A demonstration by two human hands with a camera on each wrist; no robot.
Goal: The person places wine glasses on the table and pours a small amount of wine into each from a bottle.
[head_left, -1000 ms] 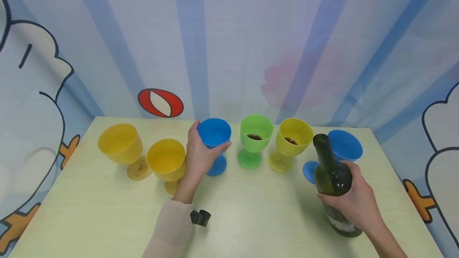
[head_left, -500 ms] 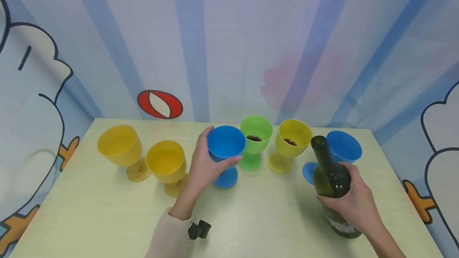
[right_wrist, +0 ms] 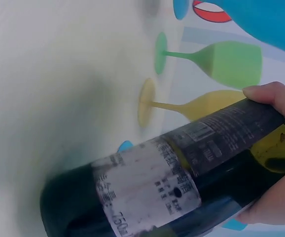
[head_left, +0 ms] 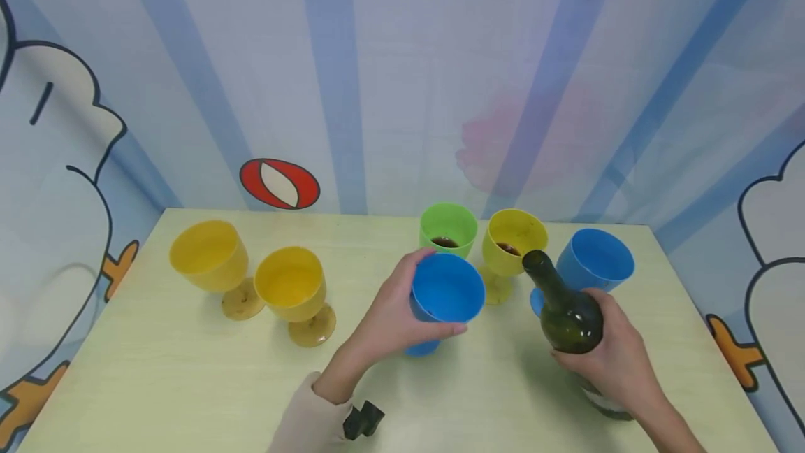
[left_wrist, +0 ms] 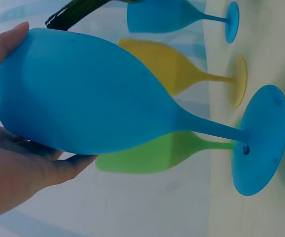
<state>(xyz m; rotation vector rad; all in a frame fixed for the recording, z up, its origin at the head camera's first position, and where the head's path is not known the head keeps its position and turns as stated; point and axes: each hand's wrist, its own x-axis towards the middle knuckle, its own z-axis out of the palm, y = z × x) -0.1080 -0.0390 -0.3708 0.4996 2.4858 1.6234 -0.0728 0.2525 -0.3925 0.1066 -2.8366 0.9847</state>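
My left hand (head_left: 396,313) grips the bowl of a blue plastic goblet (head_left: 448,289), thumb on the near side and fingers round the far side. In the left wrist view this goblet (left_wrist: 88,94) is held slightly tilted, its foot appearing off the table. Round the body of a dark green glass wine bottle (head_left: 569,320) my right hand (head_left: 619,358) is wrapped. The bottle leans left, its mouth pointing toward the held goblet but apart from it in the head view. White and black labels (right_wrist: 147,185) show in the right wrist view.
Behind the held goblet stand a green goblet (head_left: 448,222) and a yellow goblet (head_left: 516,229), each with dark liquid. Another blue goblet (head_left: 596,257) is behind the bottle. Two orange-yellow goblets (head_left: 210,254) stand at left on the pale table (head_left: 189,383), against a striped backdrop (head_left: 409,89).
My left hand has carried the blue goblet from the back row right and toward me, now in front of the green goblet. The bottle has tipped to the left in my right hand.
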